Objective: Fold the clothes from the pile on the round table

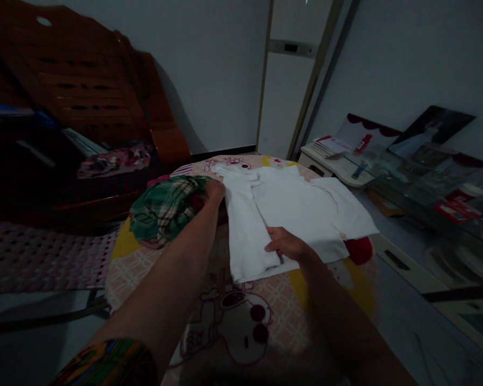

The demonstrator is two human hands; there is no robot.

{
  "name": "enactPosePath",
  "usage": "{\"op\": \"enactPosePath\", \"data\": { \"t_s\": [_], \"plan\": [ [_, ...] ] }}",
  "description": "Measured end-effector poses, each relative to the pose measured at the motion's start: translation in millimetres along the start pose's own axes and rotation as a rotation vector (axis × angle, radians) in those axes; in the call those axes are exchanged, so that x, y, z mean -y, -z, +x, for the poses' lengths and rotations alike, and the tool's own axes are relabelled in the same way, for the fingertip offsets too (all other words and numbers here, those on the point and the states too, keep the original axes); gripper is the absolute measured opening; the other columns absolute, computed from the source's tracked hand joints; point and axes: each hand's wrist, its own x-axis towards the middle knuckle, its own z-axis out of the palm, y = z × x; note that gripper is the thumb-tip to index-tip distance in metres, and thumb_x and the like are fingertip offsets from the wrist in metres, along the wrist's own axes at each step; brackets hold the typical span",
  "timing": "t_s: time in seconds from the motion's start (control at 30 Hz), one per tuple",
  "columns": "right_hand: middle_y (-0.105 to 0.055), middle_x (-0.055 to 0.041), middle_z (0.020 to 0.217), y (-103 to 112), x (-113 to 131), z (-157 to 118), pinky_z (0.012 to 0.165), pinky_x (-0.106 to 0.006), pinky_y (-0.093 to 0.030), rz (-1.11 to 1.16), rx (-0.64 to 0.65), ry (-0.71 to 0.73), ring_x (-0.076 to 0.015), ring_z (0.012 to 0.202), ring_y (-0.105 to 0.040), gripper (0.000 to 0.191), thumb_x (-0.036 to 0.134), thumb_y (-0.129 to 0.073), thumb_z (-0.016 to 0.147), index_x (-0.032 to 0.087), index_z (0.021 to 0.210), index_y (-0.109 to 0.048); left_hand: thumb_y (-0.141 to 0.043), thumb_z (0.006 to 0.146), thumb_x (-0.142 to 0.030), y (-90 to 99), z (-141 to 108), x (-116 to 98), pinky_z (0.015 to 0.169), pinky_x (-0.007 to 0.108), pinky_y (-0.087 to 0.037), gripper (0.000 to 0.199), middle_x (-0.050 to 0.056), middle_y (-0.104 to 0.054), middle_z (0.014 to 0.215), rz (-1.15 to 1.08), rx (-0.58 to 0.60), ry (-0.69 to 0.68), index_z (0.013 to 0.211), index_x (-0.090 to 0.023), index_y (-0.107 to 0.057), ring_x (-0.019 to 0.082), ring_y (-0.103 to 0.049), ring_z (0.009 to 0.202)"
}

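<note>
A white shirt (pixel 295 206) lies spread on a round table, with its left side folded inward as a long strip. My left hand (pixel 215 190) is closed at the far left edge of that strip; its fingertips are hidden. Lower down, my right hand (pixel 287 244) pinches the inner edge of the folded part between thumb and fingers. Beside my left forearm sits a crumpled green plaid cloth (pixel 169 206), close to my left hand.
A patterned tablecloth (pixel 245 327) covers the round table. To the left stand a wooden bench (pixel 92 91) and a woven seat (pixel 48 254). A glass-topped cabinet (pixel 410 187) with papers and small items is on the right. A tall white unit (pixel 285 96) stands behind.
</note>
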Motion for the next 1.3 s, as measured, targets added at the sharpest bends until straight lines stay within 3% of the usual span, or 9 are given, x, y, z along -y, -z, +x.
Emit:
{"op": "enactPosePath", "data": {
  "t_s": [0.1,0.23,0.37,0.53,0.63,0.73,0.9,1.1,1.3],
  "plan": [
    [-0.052,0.0066,0.06,-4,3,0,0.042,-0.018,-0.03,-0.012,-0.022,-0.063,-0.0072,0.048,-0.045,0.028,0.024,-0.069,0.06,0.015,0.085,-0.062,-0.039,0.097,-0.015,4.1,-4,4,0.083,0.032,-0.045,0.032,0.023,-0.07,0.108,-0.126,-0.013,0.097,0.108,0.003,-0.064,0.026,-0.065,0.099],
    [-0.052,0.006,0.058,-4,5,-1,0.043,-0.018,-0.029,-0.023,-0.05,-0.105,-0.0067,0.049,-0.045,0.022,0.026,-0.071,0.058,0.015,0.074,-0.061,-0.052,0.092,-0.025,3.6,-28,5,0.085,0.031,-0.047,0.029,0.017,-0.071,0.109,-0.172,-0.036,0.034,0.107,-0.006,-0.067,0.026,-0.066,0.102],
    [-0.057,0.0044,0.062,-1,3,-1,0.045,-0.019,-0.029,0.007,-0.043,-0.126,-0.007,0.051,-0.047,0.027,0.028,-0.073,0.059,0.014,0.08,-0.064,-0.06,0.085,-0.026,4.3,-71,14,0.091,0.03,-0.047,0.039,0.014,-0.072,0.112,-0.184,-0.081,-0.085,0.12,-0.01,-0.064,0.024,-0.066,0.105],
    [-0.057,0.0044,0.06,-3,3,0,0.045,-0.02,-0.028,-0.029,-0.08,-0.143,-0.0076,0.05,-0.045,0.025,0.027,-0.071,0.058,0.014,0.079,-0.065,-0.057,0.086,-0.026,13.6,-120,27,0.085,0.03,-0.049,0.026,0.011,-0.075,0.099,-0.107,-0.027,-0.277,0.106,-0.013,-0.068,0.022,-0.069,0.092],
    [-0.057,0.0045,0.059,-3,3,1,0.045,-0.02,-0.026,-0.07,-0.089,-0.153,-0.0075,0.049,-0.044,0.023,0.026,-0.069,0.059,0.014,0.079,-0.065,-0.056,0.088,-0.032,20.0,-137,34,0.077,0.029,-0.049,0.023,0.011,-0.074,0.086,-0.019,0.077,-0.355,0.086,-0.014,-0.07,0.023,-0.069,0.084],
    [-0.057,0.0044,0.059,-3,3,1,0.045,-0.021,-0.025,-0.088,-0.091,-0.149,-0.0073,0.048,-0.043,0.024,0.026,-0.069,0.06,0.014,0.081,-0.066,-0.052,0.092,-0.042,23.3,-150,41,0.067,0.028,-0.046,0.042,0.009,-0.067,0.063,0.047,0.292,-0.375,0.06,-0.017,-0.062,0.021,-0.067,0.068],
    [-0.06,0.003,0.062,-4,8,-2,0.045,-0.021,-0.027,-0.087,-0.095,-0.147,-0.0079,0.05,-0.045,0.025,0.025,-0.068,0.06,0.014,0.082,-0.066,-0.045,0.091,-0.062,26.0,-180,47,0.056,0.025,-0.043,0.059,0.006,-0.063,0.055,-0.069,0.651,-0.331,0.056,-0.017,-0.059,0.017,-0.061,0.054],
    [-0.06,0.0031,0.062,-7,13,-4,0.047,-0.021,-0.031,-0.062,-0.096,-0.171,-0.0086,0.052,-0.048,0.024,0.026,-0.068,0.059,0.014,0.079,-0.064,-0.041,0.09,-0.07,28.6,-208,38,0.065,0.03,-0.046,0.065,0.014,-0.07,0.071,0.108,0.579,-0.48,0.063,-0.016,-0.065,0.024,-0.069,0.071],
    [-0.055,0.0048,0.056,-5,8,-1,0.043,-0.019,-0.027,-0.085,-0.114,-0.152,-0.0064,0.048,-0.044,0.016,0.024,-0.069,0.062,0.015,0.072,-0.06,-0.051,0.089,-0.049,24.1,-210,35,0.067,0.033,-0.048,0.042,0.017,-0.072,0.081,0.172,0.569,-0.519,0.068,-0.016,-0.065,0.029,-0.071,0.081]
  ]
}}
